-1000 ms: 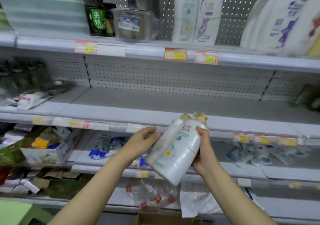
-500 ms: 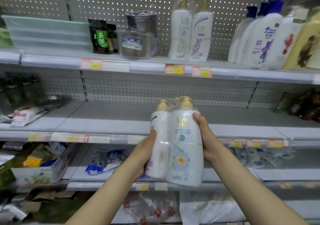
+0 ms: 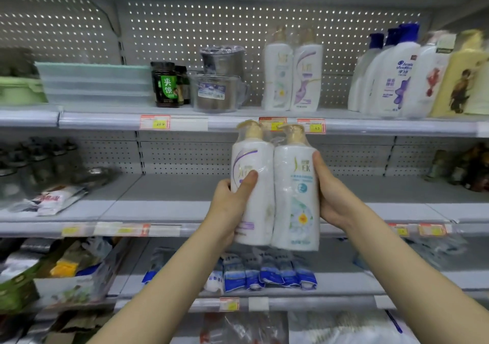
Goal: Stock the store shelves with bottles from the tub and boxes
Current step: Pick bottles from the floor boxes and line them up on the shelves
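A shrink-wrapped twin pack of white pump bottles (image 3: 277,193) with gold caps is held upright in front of the shelves. My left hand (image 3: 230,206) grips its left side, thumb across the purple-labelled bottle. My right hand (image 3: 333,198) presses flat against the right, blue-labelled bottle. The pack's caps reach the edge of the upper shelf (image 3: 105,121). An identical twin pack (image 3: 292,76) stands on that upper shelf, directly above. The tub and boxes are out of sight.
The upper shelf also holds steel mugs (image 3: 219,90), dark jars (image 3: 166,84), stacked plastic trays (image 3: 92,82) and blue-capped shampoo bottles (image 3: 394,79). The middle shelf (image 3: 164,193) has packets (image 3: 53,198) at left and bottles (image 3: 465,166) at far right. Blue sachets (image 3: 264,272) lie lower down.
The twin pack has gone from tilted to upright and has risen toward the upper shelf. My left hand, off the pack a second ago, now grips its left side. The view has tilted upward.
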The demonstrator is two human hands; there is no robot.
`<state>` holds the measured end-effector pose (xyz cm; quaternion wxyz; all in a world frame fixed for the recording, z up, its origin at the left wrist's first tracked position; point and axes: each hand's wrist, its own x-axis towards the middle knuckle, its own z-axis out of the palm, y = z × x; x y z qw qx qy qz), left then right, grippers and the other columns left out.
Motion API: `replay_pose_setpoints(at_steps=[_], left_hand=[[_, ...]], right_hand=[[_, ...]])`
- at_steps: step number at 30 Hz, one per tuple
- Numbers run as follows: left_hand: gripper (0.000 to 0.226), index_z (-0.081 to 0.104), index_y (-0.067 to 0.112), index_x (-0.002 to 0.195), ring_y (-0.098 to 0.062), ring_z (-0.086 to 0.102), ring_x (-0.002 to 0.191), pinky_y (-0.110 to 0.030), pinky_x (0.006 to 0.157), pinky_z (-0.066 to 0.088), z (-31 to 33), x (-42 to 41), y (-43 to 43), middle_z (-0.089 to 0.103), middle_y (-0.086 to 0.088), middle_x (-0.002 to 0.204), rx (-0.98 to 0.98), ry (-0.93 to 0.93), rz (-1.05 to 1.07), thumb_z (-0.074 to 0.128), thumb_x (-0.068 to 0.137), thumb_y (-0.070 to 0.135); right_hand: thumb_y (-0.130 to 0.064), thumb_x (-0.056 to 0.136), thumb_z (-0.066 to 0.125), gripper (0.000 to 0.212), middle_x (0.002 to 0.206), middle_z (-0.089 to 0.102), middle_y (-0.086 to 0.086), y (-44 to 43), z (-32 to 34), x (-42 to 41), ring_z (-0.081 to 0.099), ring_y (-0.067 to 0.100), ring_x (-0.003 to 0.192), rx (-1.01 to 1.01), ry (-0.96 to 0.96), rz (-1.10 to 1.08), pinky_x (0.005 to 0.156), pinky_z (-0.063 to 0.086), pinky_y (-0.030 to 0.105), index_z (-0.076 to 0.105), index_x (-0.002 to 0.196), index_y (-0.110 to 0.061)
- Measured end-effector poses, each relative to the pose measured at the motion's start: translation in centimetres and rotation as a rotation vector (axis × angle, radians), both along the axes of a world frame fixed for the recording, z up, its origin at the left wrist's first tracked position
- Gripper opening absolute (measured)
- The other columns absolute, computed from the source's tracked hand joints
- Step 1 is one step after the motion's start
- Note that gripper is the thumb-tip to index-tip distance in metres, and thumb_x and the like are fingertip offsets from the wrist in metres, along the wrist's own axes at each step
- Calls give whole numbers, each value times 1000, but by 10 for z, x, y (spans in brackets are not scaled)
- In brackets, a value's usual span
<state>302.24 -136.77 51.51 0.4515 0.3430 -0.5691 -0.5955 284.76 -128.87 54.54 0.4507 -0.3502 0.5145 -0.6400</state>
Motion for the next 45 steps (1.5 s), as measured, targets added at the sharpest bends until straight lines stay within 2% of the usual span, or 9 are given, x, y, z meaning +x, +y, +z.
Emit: replay_pose_setpoints(at_steps=[4,8,12,17,20,25,33,42,45], left_hand=[[56,55,6,119,-20,72,91,-29,68,60,17,-18,-1,70,-11,109,-70,13,-2,65,85,50],[50,57,6,115,-17,73,88,-27,67,59,55,-41,0,72,-8,104,-187,44,6,64,87,48],[29,58,6,95,-14,66,59,-19,52,51,103,-63,-4,70,0,72,-333,53,-34,68,87,32],[74,49,7,125,-24,67,104,-45,94,53,146,-88,-25,67,-13,115,-482,32,-62,79,66,40],[78,49,9,126,-21,66,109,-38,93,54,167,-106,-40,67,-10,118,-524,13,-98,82,64,43],[32,54,17,114,-11,68,100,-24,82,57,196,-129,-68,69,-3,111,-611,-14,-98,68,86,11],[38,60,20,119,-17,66,106,-35,87,56,189,-156,-118,70,-1,112,-632,-29,-15,73,84,14],[61,64,18,115,-25,67,106,-47,93,54,186,-164,-144,72,-7,108,-551,68,-35,80,62,43],[45,64,12,115,-30,66,106,-49,93,53,185,-165,-151,71,-12,107,-520,84,-32,80,76,28]], right_hand=[[-66,84,51,62,110,74,3,-3,19,-18,71,18,98,-92,88,43,79,56,35,59,127,-21],[-52,47,91,106,114,72,3,-10,52,-51,70,22,102,-240,206,115,77,58,38,44,137,-23],[-49,53,89,91,117,71,3,-12,97,-87,68,21,106,-392,300,153,80,57,34,49,130,-19],[-20,76,76,66,122,66,6,-19,138,-132,66,19,110,-486,451,174,83,54,30,45,134,-15],[-21,72,74,64,117,69,1,-30,164,-152,66,16,108,-532,531,176,84,54,27,48,130,-20],[-19,71,76,70,126,64,-3,-56,194,-178,63,12,114,-560,614,195,86,53,24,45,133,-30],[-18,69,77,86,132,60,-4,-102,180,-200,59,13,120,-550,520,186,92,51,31,37,143,-32],[-17,75,71,69,123,66,-5,-128,185,-196,63,13,114,-565,486,181,87,54,27,42,135,-32],[-14,76,69,62,119,68,-2,-134,190,-196,65,15,110,-557,486,193,87,56,30,45,132,-30]])
